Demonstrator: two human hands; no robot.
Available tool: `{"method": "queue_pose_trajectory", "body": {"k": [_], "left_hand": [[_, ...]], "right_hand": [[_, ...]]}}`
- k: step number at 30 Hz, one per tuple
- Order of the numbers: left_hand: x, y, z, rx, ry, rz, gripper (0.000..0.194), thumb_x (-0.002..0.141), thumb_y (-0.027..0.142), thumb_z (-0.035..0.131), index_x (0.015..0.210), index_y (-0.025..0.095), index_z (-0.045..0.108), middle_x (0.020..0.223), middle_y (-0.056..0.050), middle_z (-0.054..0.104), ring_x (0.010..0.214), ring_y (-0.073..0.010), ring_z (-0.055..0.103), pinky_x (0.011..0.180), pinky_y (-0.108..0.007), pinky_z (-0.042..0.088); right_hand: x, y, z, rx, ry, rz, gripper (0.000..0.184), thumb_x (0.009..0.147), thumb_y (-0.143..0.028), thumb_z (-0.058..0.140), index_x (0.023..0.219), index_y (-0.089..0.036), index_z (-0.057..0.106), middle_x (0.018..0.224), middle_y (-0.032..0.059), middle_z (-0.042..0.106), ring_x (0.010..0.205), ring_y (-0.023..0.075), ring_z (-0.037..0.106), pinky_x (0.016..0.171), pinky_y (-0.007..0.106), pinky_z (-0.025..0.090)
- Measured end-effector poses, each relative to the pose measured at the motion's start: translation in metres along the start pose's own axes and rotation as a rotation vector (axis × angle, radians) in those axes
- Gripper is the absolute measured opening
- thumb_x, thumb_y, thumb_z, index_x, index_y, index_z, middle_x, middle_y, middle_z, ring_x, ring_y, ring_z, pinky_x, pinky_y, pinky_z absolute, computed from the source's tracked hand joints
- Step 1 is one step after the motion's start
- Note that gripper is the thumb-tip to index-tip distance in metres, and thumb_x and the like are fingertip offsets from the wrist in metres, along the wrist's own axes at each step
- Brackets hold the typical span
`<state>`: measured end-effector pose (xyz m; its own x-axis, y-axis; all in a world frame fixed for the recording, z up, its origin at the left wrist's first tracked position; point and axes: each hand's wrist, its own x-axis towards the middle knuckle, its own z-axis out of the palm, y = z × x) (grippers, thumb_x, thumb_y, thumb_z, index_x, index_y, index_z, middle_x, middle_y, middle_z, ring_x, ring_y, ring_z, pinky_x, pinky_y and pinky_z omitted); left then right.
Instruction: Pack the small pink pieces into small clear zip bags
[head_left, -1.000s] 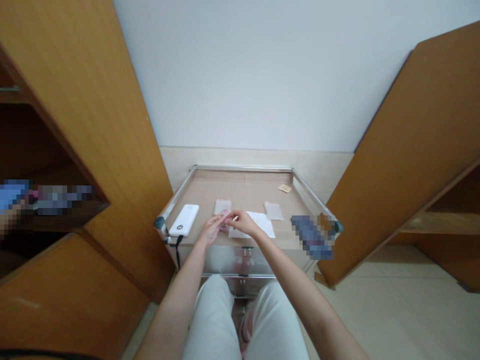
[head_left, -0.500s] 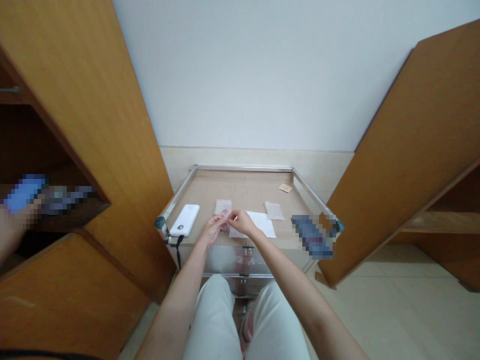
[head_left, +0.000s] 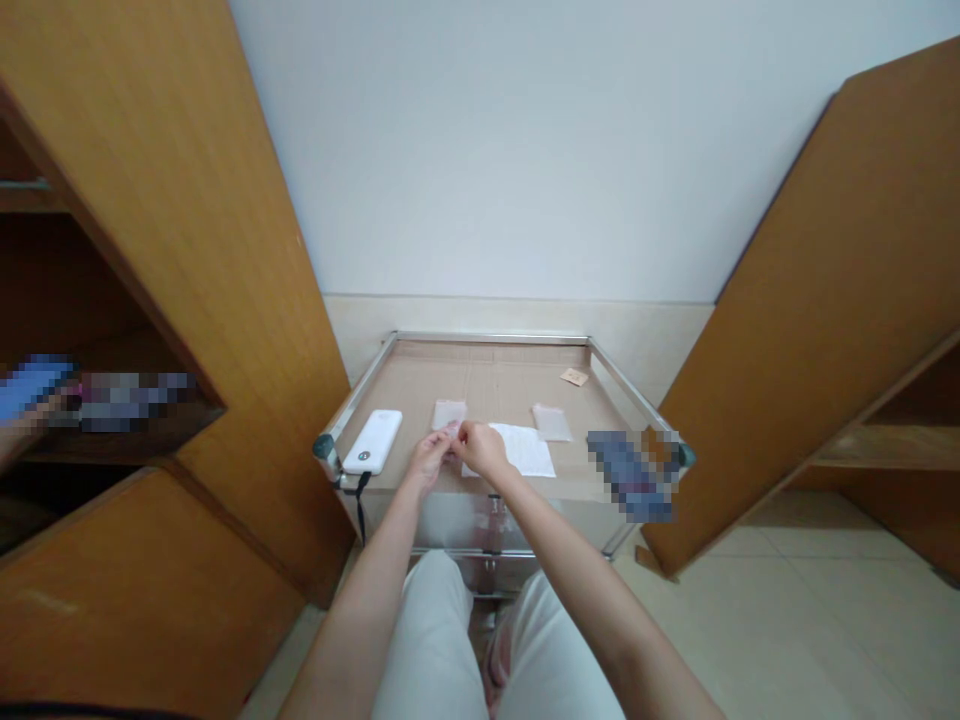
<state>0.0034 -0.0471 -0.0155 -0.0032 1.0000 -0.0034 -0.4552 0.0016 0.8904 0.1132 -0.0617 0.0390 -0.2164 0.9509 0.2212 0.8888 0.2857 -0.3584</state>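
Head view shows handling apparently unfinished: the left hand [head_left: 429, 456] pinches a small clear plastic piece [head_left: 453, 427] in nearly closed fingers above the worktop [head_left: 491, 370]; the right hand [head_left: 481, 449] meets it with bunched fingers (whether gripping, I cannot tell). A white sheet [head_left: 531, 450] lies nearby.

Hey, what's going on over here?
Someone is working with both hands at a metal-edged table. The left hand holds a small see-through thing, and the fingers of the right hand are right up against it. It's too small to tell what it is. A white sheet lies partly under the right hand, one pale packet lies just beyond the hands, and a white device lies near the left edge.
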Motion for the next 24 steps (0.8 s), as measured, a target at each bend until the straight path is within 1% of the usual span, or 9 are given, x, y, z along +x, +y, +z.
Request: {"method": "queue_pose_trajectory", "body": {"k": [4, 8, 12, 19, 24], "left_hand": [[0.0037, -0.0045, -0.0017, 0.056, 0.015, 0.026, 0.030, 0.043, 0.030, 0.070, 0.043, 0.013, 0.046, 0.047, 0.002, 0.051, 0.044, -0.0062, 0.045, 0.042, -0.017, 0.032], [0.0059, -0.0074, -0.0030, 0.079, 0.024, 0.042, 0.027, 0.045, 0.028, 0.068, 0.044, 0.013, 0.046, 0.050, 0.002, 0.052, 0.046, -0.0062, 0.045, 0.043, -0.017, 0.031], [0.0073, -0.0093, -0.0037, 0.103, 0.059, 0.045, 0.024, 0.046, 0.025, 0.067, 0.044, 0.013, 0.046, 0.046, 0.004, 0.049, 0.044, -0.0057, 0.042, 0.044, -0.017, 0.030], [0.0087, -0.0108, -0.0049, 0.111, 0.041, 0.064, 0.024, 0.048, 0.024, 0.065, 0.043, 0.013, 0.045, 0.064, -0.002, 0.059, 0.054, -0.0079, 0.048, 0.046, -0.017, 0.030], [0.0088, -0.0104, -0.0039, 0.122, 0.045, 0.076, 0.023, 0.048, 0.025, 0.065, 0.043, 0.013, 0.045, 0.062, -0.001, 0.057, 0.053, -0.0074, 0.047, 0.047, -0.017, 0.031]], "right_hand": [[-0.0019, -0.0027, 0.0027, -0.089, -0.008, 0.005, 0.032, 0.078, -0.039, 0.036, 0.084, -0.017, 0.057, 0.080, 0.0089, 0.063, 0.072, 0.0169, 0.058, 0.056, 0.023, 0.035], [-0.0031, -0.0052, 0.0010, -0.138, -0.017, -0.008, 0.029, 0.079, -0.035, 0.036, 0.087, -0.017, 0.057, 0.084, 0.0095, 0.063, 0.074, 0.0181, 0.058, 0.058, 0.024, 0.037], [-0.0041, -0.0075, -0.0026, -0.163, -0.041, -0.011, 0.028, 0.079, -0.032, 0.036, 0.088, -0.016, 0.056, 0.086, 0.0103, 0.062, 0.075, 0.0188, 0.058, 0.060, 0.025, 0.038], [-0.0040, -0.0077, -0.0046, -0.181, -0.058, -0.011, 0.030, 0.079, -0.033, 0.035, 0.087, -0.014, 0.057, 0.085, 0.0118, 0.062, 0.076, 0.0201, 0.059, 0.061, 0.025, 0.039], [-0.0033, -0.0084, -0.0021, -0.187, -0.049, 0.008, 0.029, 0.079, -0.031, 0.036, 0.090, -0.013, 0.056, 0.084, 0.0124, 0.062, 0.077, 0.0194, 0.059, 0.061, 0.024, 0.039]]}}
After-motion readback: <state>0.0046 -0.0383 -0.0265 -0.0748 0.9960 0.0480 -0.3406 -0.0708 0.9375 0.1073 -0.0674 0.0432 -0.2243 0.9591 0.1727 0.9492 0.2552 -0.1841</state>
